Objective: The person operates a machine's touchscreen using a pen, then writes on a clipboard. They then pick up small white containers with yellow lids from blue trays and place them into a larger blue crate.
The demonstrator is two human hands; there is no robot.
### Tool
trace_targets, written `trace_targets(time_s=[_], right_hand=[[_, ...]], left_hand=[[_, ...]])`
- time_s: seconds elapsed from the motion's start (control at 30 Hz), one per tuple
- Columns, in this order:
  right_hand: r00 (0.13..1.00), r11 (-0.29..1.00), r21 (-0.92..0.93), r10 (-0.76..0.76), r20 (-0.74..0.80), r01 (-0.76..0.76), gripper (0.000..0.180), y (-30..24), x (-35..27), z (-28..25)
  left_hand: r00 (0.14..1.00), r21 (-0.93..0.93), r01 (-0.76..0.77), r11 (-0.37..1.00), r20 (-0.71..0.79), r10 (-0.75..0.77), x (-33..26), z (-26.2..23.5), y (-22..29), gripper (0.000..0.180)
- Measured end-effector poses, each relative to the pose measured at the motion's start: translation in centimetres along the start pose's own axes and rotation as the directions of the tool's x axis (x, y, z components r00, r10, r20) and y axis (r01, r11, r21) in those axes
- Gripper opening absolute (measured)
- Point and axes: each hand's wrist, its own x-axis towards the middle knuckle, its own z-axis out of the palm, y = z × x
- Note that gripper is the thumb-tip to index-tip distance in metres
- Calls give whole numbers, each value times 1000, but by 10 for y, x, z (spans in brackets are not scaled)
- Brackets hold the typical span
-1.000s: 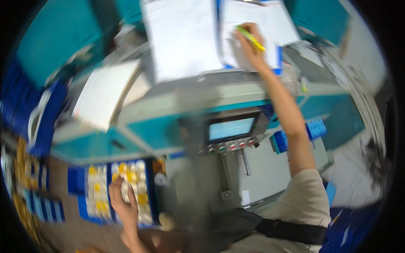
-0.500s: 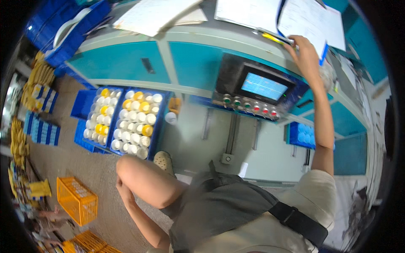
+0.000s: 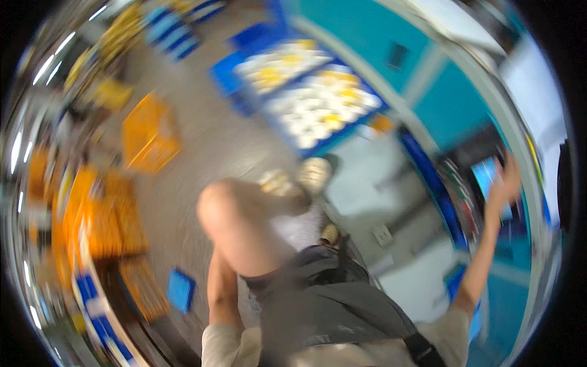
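"Teal doors (image 3: 458, 107) curve down the right of my feed, smeared by blur. Where do you find the screen (image 3: 485, 174)?"

"Right side, lit blue in a dark control panel (image 3: 471, 147), with my right grip (image 3: 506, 182) partly in front of it."

"Spread or closed, that grip?"

"I can't tell. The fingers are too blurred, and I can't say whether they touch the screen either."

"And the left grip?"

"Out of my sight. I can only follow the left forearm (image 3: 223, 290) until it passes behind the bent leg (image 3: 238, 223)."

"What else do you have?"

"Far side, near the middle, blue crates (image 3: 347, 136) packed with round white and yellow pieces (image 3: 321, 110). On the floor to the left sits an orange crate (image 3: 150, 134); nearer me are stacked orange crates (image 3: 110, 223), with a small blue object (image 3: 181, 290) to their right."

"Anything past the panel?"

"Far right, white sheets (image 3: 541, 85) lie on the surface (image 3: 515, 107), too blurred to read."
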Motion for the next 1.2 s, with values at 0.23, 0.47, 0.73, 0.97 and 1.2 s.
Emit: trace_targets(time_s=[0.23, 0.47, 0.73, 0.97, 1.2], right_hand=[[990, 931, -357, -108, -89, 69, 43, 51, -19, 12], [988, 854, -507, -151, -23, 119, 45, 61, -21, 7], [990, 854, -518, -104, -90, 43, 48, -26, -14, -4], [990, 982, 143, -108, -95, 121, 37, -369, -86, 46], [979, 807, 591, -123, 161, 4, 34, -713, -149, 35]], left_hand=[[968, -165, 101, 981, -210, -135, -44, -30, -50, 48], [869, 3, 181, 983, -469, -159, -63, -97, -200, 58], [673, 1, 566, 824, -578, -462, -136, -215, -334, 33], [285, -423, 743, 519, -502, -817, -170, -339, -372, 54], [426, -503, 590, 631, -470, -773, -65, -555, -359, 44]])
